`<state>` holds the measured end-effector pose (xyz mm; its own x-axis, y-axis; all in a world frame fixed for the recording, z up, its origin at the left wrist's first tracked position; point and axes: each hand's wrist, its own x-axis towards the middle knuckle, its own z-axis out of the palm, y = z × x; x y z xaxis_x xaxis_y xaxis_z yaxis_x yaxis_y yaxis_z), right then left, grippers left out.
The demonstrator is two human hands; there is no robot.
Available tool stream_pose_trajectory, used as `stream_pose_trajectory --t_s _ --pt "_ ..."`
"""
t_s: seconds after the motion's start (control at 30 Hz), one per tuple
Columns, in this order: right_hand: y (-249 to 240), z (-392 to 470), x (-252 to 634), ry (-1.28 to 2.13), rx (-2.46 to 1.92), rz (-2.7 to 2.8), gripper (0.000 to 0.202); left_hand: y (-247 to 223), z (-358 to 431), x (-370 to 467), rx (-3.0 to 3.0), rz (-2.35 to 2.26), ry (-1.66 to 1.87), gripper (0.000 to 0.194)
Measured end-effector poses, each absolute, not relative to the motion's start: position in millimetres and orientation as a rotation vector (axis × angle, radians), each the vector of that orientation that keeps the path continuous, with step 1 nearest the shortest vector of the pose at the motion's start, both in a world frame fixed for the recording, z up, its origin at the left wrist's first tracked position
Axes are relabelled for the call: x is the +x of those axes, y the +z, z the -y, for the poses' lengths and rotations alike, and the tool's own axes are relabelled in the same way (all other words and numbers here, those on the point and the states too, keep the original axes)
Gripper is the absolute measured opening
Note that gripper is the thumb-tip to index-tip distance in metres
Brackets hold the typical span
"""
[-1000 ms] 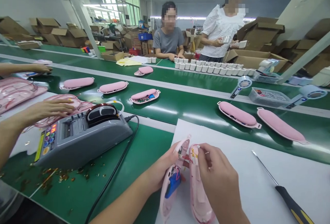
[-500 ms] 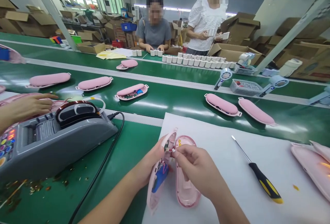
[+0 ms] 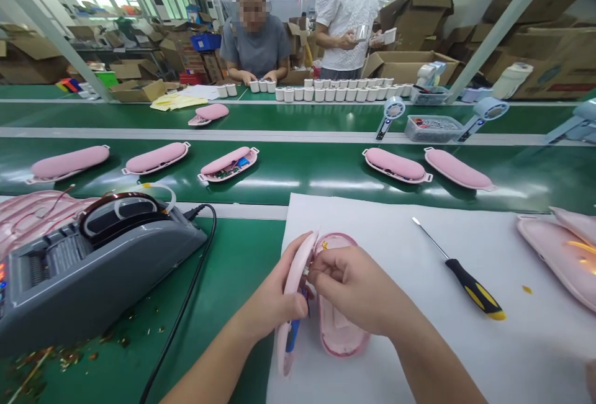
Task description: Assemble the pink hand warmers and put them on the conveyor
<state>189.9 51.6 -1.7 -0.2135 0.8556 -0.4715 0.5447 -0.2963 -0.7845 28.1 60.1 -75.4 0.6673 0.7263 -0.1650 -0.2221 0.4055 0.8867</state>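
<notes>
My left hand (image 3: 274,301) grips a pink oval casing half (image 3: 292,286), tilted up on its long edge over the white sheet. Part of a blue battery pack (image 3: 292,334) shows along its inner side; most of the inside is turned from view. My right hand (image 3: 356,283) is pinched at the casing's inner side, by a small white connector (image 3: 306,271). The fingers cover most of what they hold. Beneath the right hand lies the other pink casing half (image 3: 344,345), open side up, with a bit of yellow tape (image 3: 325,245) near its far end.
A yellow-and-black screwdriver (image 3: 475,289) lies on the white sheet (image 3: 419,354). To the left stands a grey tape dispenser (image 3: 116,261) with a black cable (image 3: 186,298). Pink casings (image 3: 395,165) rest along the green belt (image 3: 307,171). Two people (image 3: 255,38) work across it.
My left hand has turned the casing half so its outer side faces me more, hiding the inside. My right hand stays pinched by the connector. Another person's hand has left the far left.
</notes>
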Motion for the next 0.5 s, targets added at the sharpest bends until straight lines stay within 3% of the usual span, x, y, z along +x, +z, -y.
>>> stream_pose_trajectory --t_s 0.13,0.23,0.43,0.5 --pt "-0.7 -51.1 187.8 1.470 -1.753 1.789 0.022 -71.6 -57.2 29.9 1.096 -0.626 0.640 0.123" --pt "-2.3 -53.4 184.1 1.337 -1.784 1.820 0.023 -68.3 -59.4 32.7 1.072 -0.710 0.636 0.114" --pt "-0.7 -48.8 210.3 1.054 -1.863 1.759 0.034 -58.1 -65.1 38.4 0.806 -0.710 0.747 0.101" --pt "-8.2 -43.2 222.0 1.032 -2.048 1.594 0.049 -53.1 -63.9 39.5 0.685 -0.659 0.782 0.102"
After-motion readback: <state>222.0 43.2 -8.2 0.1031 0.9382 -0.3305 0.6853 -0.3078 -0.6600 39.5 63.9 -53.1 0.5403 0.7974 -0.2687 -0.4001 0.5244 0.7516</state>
